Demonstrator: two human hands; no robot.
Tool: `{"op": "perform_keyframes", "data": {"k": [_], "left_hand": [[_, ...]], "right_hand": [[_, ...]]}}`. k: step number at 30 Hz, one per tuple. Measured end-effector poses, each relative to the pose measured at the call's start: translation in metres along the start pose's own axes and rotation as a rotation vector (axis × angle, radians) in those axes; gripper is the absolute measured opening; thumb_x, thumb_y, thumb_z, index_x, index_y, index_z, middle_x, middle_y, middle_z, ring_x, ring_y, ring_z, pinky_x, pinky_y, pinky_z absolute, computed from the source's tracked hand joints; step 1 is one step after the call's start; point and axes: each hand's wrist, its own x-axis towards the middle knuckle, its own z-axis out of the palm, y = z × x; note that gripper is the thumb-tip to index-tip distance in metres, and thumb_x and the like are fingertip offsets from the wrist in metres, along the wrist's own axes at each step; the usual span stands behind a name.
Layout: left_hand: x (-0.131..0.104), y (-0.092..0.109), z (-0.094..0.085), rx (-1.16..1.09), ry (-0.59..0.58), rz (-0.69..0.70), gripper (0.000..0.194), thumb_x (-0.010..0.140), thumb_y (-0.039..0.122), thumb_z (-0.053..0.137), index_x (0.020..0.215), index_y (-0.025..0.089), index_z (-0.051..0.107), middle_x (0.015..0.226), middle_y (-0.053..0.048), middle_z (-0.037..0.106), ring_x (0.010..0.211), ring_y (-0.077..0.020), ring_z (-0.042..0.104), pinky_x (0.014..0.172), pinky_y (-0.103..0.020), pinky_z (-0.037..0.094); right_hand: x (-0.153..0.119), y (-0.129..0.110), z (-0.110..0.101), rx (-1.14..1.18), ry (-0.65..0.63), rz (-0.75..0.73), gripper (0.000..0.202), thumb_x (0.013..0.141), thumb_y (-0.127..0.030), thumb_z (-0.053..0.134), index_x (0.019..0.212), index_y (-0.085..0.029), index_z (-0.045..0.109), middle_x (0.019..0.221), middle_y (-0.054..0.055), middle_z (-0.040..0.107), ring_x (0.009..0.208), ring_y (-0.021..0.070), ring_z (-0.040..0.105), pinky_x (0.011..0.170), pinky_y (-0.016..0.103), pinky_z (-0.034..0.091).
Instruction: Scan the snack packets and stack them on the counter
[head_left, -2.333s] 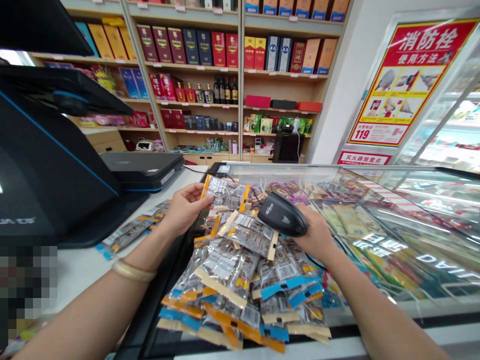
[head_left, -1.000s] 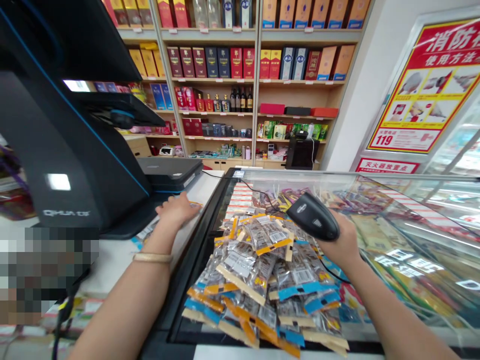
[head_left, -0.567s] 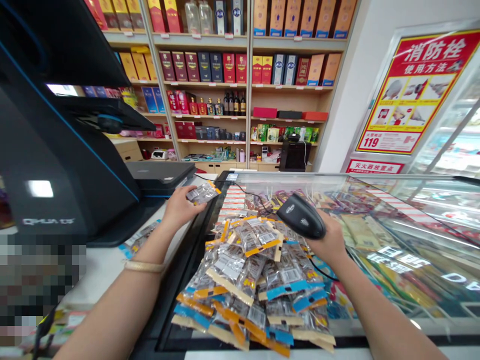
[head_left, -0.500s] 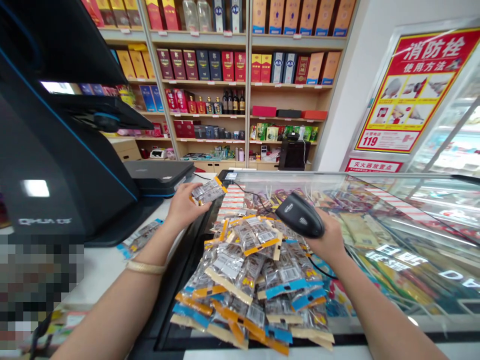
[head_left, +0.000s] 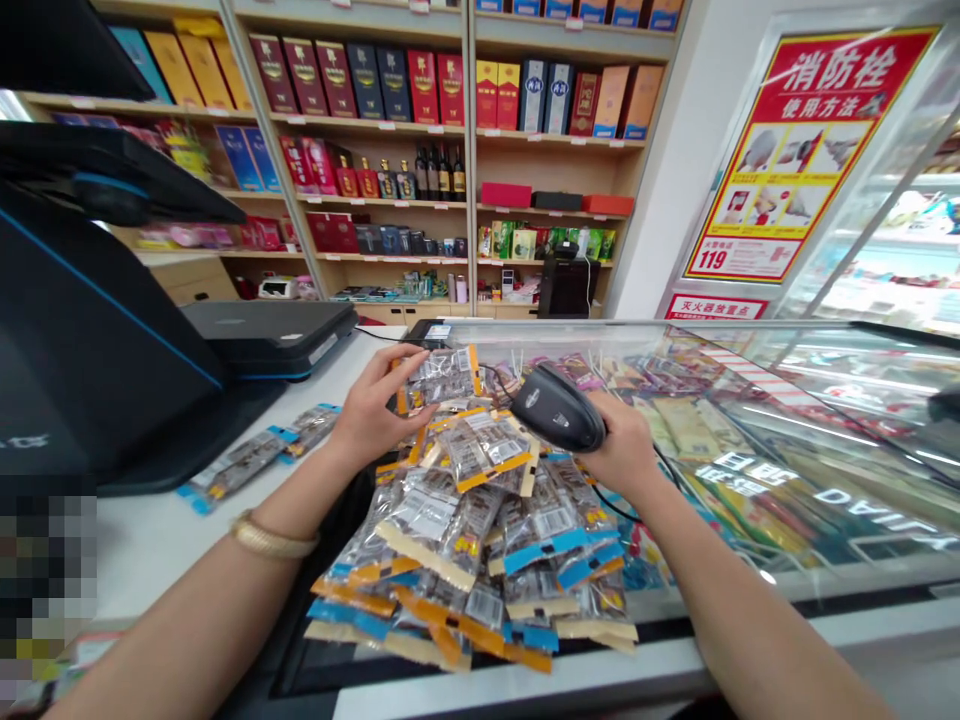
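Note:
Between the thumb and fingers of my left hand [head_left: 382, 405] is a clear snack packet [head_left: 442, 376] with orange ends, held above the back of a pile. My right hand [head_left: 622, 445] is wrapped round a black barcode scanner [head_left: 559, 410], whose head points left toward that packet. Below both hands the heap of snack packets [head_left: 480, 520], with orange, blue and cream ends, lies on the glass-topped freezer [head_left: 750, 560]. Two blue-ended packets [head_left: 244, 465] lie on the white counter beside my left forearm.
A black checkout terminal [head_left: 97, 350] and a flat dark scale [head_left: 277, 335] stand at the left. The scanner's cable [head_left: 615, 508] runs near my right hand. Behind are shelves [head_left: 375, 125] of boxes and bottles; a red and yellow sign [head_left: 810, 160] hangs at right.
My left hand has moved with the packet toward the scanner, and the packet has turned. The view has shifted down and right, and more of the packets on the white counter shows.

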Motion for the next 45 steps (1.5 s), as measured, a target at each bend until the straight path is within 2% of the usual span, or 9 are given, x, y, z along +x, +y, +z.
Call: {"op": "perform_keyframes", "data": {"k": [11,15,18,23,28,33,37,40,45], "left_hand": [[0.001,0.000,-0.001,-0.052,-0.031,-0.004,0.052,0.076,0.034,0.067,0.125,0.019,0.057,0.123,-0.011,0.057,0.113,-0.0239,0.056,0.101,-0.040,0.045],[0.001,0.002,-0.002,-0.136,0.050,-0.192,0.055,0.073,0.040,0.069,0.123,0.019,0.060,0.125,-0.011,0.058,0.117,-0.0255,0.054,0.105,-0.042,0.041],[-0.001,0.003,-0.003,-0.394,0.071,-0.362,0.061,0.074,0.049,0.067,0.125,0.016,0.060,0.126,-0.013,0.059,0.119,-0.0282,0.053,0.105,-0.044,0.040],[-0.003,0.013,-0.008,-0.831,-0.150,-0.416,0.078,0.065,0.066,0.069,0.125,0.017,0.062,0.122,-0.016,0.064,0.113,-0.0331,0.059,0.097,-0.046,0.046],[0.002,0.030,-0.012,-0.834,-0.389,-0.237,0.068,0.058,0.060,0.078,0.113,0.021,0.070,0.120,-0.014,0.066,0.117,-0.0330,0.056,0.104,-0.048,0.040],[0.001,0.035,-0.012,-0.856,-0.477,-0.214,0.075,0.054,0.064,0.077,0.116,0.022,0.069,0.118,-0.014,0.067,0.117,-0.0328,0.057,0.101,-0.048,0.042],[-0.001,0.034,-0.011,-0.895,-0.438,-0.195,0.086,0.056,0.077,0.067,0.121,0.021,0.066,0.124,-0.015,0.064,0.121,-0.0348,0.054,0.100,-0.048,0.043],[0.000,0.025,-0.008,-0.822,-0.304,-0.288,0.077,0.072,0.076,0.051,0.119,0.017,0.067,0.124,-0.015,0.064,0.121,-0.0331,0.054,0.102,-0.045,0.042],[-0.001,-0.016,-0.012,-0.081,-0.026,-0.582,0.048,0.081,0.048,0.052,0.114,0.017,0.067,0.118,-0.012,0.067,0.110,-0.0286,0.060,0.100,-0.043,0.043]], "right_hand": [[0.000,0.000,0.002,0.054,-0.043,0.034,0.020,0.066,-0.021,0.054,0.084,-0.020,0.062,0.072,0.004,0.066,0.064,0.0199,0.061,0.058,0.028,0.044],[-0.002,0.003,0.002,0.052,-0.002,0.065,0.018,0.068,-0.025,0.057,0.085,-0.021,0.062,0.075,0.005,0.067,0.068,0.0212,0.063,0.060,0.029,0.045],[-0.002,0.004,0.002,0.050,0.029,0.057,0.016,0.069,-0.027,0.059,0.084,-0.021,0.062,0.075,0.005,0.067,0.067,0.0214,0.063,0.060,0.030,0.046],[-0.002,0.005,0.001,0.059,0.063,0.028,0.018,0.069,-0.027,0.058,0.085,-0.020,0.061,0.073,0.005,0.066,0.066,0.0216,0.063,0.059,0.030,0.046],[-0.003,0.008,0.001,0.048,0.112,0.081,0.010,0.070,-0.027,0.056,0.079,-0.022,0.058,0.070,0.003,0.063,0.065,0.0210,0.060,0.060,0.031,0.046],[-0.004,0.009,0.001,0.035,0.119,0.084,0.007,0.069,-0.028,0.058,0.073,-0.023,0.055,0.064,0.001,0.058,0.060,0.0193,0.056,0.057,0.030,0.044],[-0.004,0.008,0.002,0.053,0.114,0.053,0.007,0.070,-0.025,0.056,0.076,-0.022,0.056,0.067,0.002,0.061,0.061,0.0194,0.058,0.058,0.029,0.044],[-0.004,0.008,0.003,0.062,0.120,0.045,0.009,0.070,-0.025,0.056,0.078,-0.021,0.057,0.070,0.004,0.063,0.063,0.0203,0.060,0.058,0.030,0.045],[-0.004,0.008,0.002,0.063,0.132,0.033,0.009,0.071,-0.027,0.057,0.078,-0.021,0.057,0.069,0.003,0.064,0.061,0.0201,0.060,0.056,0.030,0.045]]}}
